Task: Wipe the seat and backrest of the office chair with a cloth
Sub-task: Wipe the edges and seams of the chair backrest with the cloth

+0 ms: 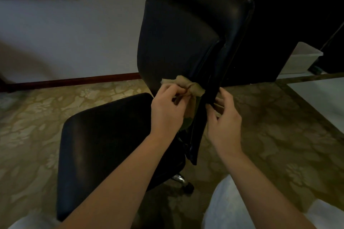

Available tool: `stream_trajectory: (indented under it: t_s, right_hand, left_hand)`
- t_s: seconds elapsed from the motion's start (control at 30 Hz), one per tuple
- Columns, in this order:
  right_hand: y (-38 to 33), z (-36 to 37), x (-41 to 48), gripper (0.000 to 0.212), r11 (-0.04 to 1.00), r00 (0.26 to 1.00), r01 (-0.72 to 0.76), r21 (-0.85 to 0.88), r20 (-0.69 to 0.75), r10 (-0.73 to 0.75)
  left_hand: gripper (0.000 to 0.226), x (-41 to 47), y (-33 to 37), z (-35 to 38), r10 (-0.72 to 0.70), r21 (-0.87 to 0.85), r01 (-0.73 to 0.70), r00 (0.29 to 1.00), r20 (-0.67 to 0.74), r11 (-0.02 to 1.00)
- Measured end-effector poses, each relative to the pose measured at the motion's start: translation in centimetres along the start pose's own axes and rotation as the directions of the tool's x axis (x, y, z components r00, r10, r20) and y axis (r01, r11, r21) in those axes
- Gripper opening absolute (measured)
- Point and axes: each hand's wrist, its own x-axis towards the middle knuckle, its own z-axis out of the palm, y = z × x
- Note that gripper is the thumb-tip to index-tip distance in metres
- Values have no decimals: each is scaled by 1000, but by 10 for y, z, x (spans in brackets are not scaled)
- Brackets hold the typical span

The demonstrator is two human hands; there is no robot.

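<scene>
Left hand (167,113) pinches the bunched cloth (188,84) against the backrest (178,42) at its lower side edge, to rub that rim | right hand (225,119) curls behind the edge, likely steadying it; grip unclear in dim light | seat (104,145) below, neither hand on it

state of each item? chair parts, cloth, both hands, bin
Crumpled tan cloth: bunched against the backrest's lower edge.
Black leather backrest: upright, cloth on its lower edge.
Black padded seat: cloth and hands off it.
Left hand: grips the cloth.
Right hand: fingers curled at the backrest's rear edge; grip unclear.
White plastic bin: on the floor, untouched.
</scene>
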Motion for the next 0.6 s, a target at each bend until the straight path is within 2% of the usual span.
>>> stream_trajectory:
  t_s: [0.1, 0.3, 0.37, 0.5, 0.6]
  right_hand:
    - [1, 0, 1, 48, 1000, 1000, 4, -8, 4, -4]
    - [4, 2, 2, 47, 1000, 1000, 13, -9, 0, -13]
    - [7, 3, 1, 47, 1000, 1000, 12, -12, -1, -12]
    - [7, 4, 0, 46, 1000, 1000, 13, -25, -10, -14]
    - [5, 4, 1, 44, 1000, 1000, -3, -15, 22, 3]
  left_hand:
    - [6, -15, -15, 1, -71, 12, 71, 997, -19, 997]
    - [5, -45, -36, -9, -168, 108, 160, 983, 71, 981]
    - [8, -47, -36, -15, -142, 110, 136, 989, 48, 985]
    - [12, -24, -14, -14, 27, 110, -21, 998, -50, 994]
    - [12, -3, 2, -6, 116, 144, -109, 993, -39, 984]
